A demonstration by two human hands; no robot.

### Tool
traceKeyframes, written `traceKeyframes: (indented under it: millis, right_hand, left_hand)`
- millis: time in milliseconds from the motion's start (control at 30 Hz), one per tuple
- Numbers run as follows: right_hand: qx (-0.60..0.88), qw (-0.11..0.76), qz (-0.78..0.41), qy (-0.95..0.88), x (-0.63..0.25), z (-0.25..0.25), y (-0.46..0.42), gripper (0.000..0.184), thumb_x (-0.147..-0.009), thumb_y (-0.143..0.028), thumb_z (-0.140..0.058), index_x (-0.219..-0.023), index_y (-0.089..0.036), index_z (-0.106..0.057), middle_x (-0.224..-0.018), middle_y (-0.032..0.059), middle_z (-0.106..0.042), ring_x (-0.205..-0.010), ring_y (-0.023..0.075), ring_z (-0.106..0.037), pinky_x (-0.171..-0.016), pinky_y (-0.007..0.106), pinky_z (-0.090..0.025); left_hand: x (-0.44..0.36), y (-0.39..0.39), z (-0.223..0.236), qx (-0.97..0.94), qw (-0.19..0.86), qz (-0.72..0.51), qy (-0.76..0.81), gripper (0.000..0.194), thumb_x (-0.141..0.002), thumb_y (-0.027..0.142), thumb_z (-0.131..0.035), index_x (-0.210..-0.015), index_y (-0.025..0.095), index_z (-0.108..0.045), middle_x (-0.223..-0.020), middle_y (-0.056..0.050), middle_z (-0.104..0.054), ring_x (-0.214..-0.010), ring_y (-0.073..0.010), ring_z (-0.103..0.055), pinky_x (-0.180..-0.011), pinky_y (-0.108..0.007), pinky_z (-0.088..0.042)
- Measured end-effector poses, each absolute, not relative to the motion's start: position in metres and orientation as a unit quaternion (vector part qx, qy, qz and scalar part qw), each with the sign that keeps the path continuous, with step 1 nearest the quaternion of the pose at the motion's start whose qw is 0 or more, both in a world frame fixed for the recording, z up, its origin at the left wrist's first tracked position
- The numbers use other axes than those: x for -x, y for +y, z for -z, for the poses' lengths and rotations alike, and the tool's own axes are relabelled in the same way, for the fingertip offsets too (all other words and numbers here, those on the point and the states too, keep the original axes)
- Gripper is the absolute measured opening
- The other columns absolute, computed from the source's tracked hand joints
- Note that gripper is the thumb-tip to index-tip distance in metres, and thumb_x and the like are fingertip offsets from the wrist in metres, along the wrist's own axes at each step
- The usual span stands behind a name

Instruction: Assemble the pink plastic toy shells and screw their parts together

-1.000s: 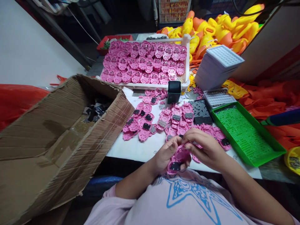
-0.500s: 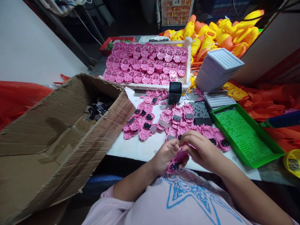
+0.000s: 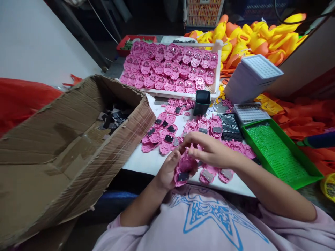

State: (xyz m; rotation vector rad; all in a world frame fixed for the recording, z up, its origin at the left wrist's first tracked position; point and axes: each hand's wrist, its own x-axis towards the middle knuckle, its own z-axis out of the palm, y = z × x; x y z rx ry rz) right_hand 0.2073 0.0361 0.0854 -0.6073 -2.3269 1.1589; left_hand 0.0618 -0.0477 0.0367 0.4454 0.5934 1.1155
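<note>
My left hand [image 3: 167, 170] grips a pink plastic casing [image 3: 187, 162] in front of my chest, its round recess facing up. A black panel [image 3: 183, 176] is set at the casing's near end. At the far end, my right hand [image 3: 213, 150] has its thumb and curled fingers on the casing's edge; the fingertips are partly hidden. Two similar casings with grey panels [image 3: 207, 176] lie just under my right wrist. More pink casings [image 3: 167, 137], with black or grey panels, lie loosely on the white sheet [image 3: 146, 160] beyond.
A large cardboard box [image 3: 125, 139] with dark scraps [image 3: 112, 120] stands left. Behind, a white crate [image 3: 218, 66] holds rows of pink casings. A black cup [image 3: 202, 103], black grid tray [image 3: 230, 127], green tray [image 3: 277, 153], stacked white trays [image 3: 252, 78] and yellow-orange parts [image 3: 248, 38] occupy the right.
Both hands have shifted left with the pink casing, and more of its face shows. My right hand is flatter over it. Two grey-panelled casings near the table edge have come into view.
</note>
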Motion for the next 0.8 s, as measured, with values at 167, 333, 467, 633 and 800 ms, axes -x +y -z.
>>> traceKeyframes:
  millis: [167,333,467,633,800]
  right_hand:
    - [0.362,0.087,-0.146,-0.917,-0.171,-0.073,0.1,0.028,-0.095,-0.027,-0.036,-0.103,-0.015,-0.061,-0.101,0.0114,-0.064,-0.088,0.0156,-0.058,-0.077,0.03,-0.047]
    - [0.385,-0.048,-0.048,-0.92,-0.146,-0.044,0.146,0.023,-0.081,-0.008,-0.046,-0.088,-0.01,-0.068,-0.095,0.0181,-0.066,-0.093,0.0248,-0.057,-0.079,0.036,-0.041]
    - [0.41,-0.132,-0.006,-0.903,-0.134,-0.032,0.16,0.016,-0.074,-0.011,-0.057,-0.082,-0.011,-0.07,-0.091,0.0192,-0.069,-0.1,0.0319,-0.055,-0.08,0.04,-0.039]
    - [0.424,-0.181,0.02,-0.887,-0.126,-0.025,0.165,0.018,-0.08,-0.016,-0.054,-0.085,-0.012,-0.07,-0.095,0.0181,-0.069,-0.107,0.0306,-0.052,-0.085,0.04,-0.036]
    - [0.42,-0.204,0.034,-0.884,-0.124,-0.025,0.166,0.027,-0.088,-0.035,-0.053,-0.102,-0.013,-0.062,-0.109,0.0093,-0.062,-0.108,0.0216,-0.055,-0.092,0.042,-0.043]
  left_hand:
    - [-0.035,-0.049,-0.036,-0.112,0.774,-0.55,0.294,0.049,-0.069,0.06,-0.07,-0.093,0.018,-0.058,-0.081,-0.004,-0.066,-0.059,-0.0125,-0.06,-0.047,-0.02,-0.043]
    - [-0.011,-0.055,-0.029,-0.09,0.781,-0.545,0.291,0.052,-0.074,0.061,-0.062,-0.09,0.012,-0.064,-0.07,-0.006,-0.066,-0.056,-0.0128,-0.058,-0.052,-0.022,-0.045]
    - [0.004,-0.058,-0.017,-0.056,0.777,-0.562,0.278,0.047,-0.078,0.058,-0.06,-0.091,0.013,-0.066,-0.08,-0.009,-0.068,-0.067,-0.016,-0.063,-0.054,-0.023,-0.047]
    - [0.011,-0.059,-0.009,-0.05,0.758,-0.582,0.289,0.04,-0.082,0.053,-0.056,-0.091,0.015,-0.066,-0.092,-0.009,-0.069,-0.069,-0.0162,-0.063,-0.052,-0.024,-0.047]
    - [0.009,-0.057,-0.009,-0.046,0.779,-0.572,0.252,0.043,-0.083,0.052,-0.057,-0.092,0.012,-0.067,-0.09,-0.009,-0.069,-0.069,-0.0161,-0.062,-0.053,-0.024,-0.048]
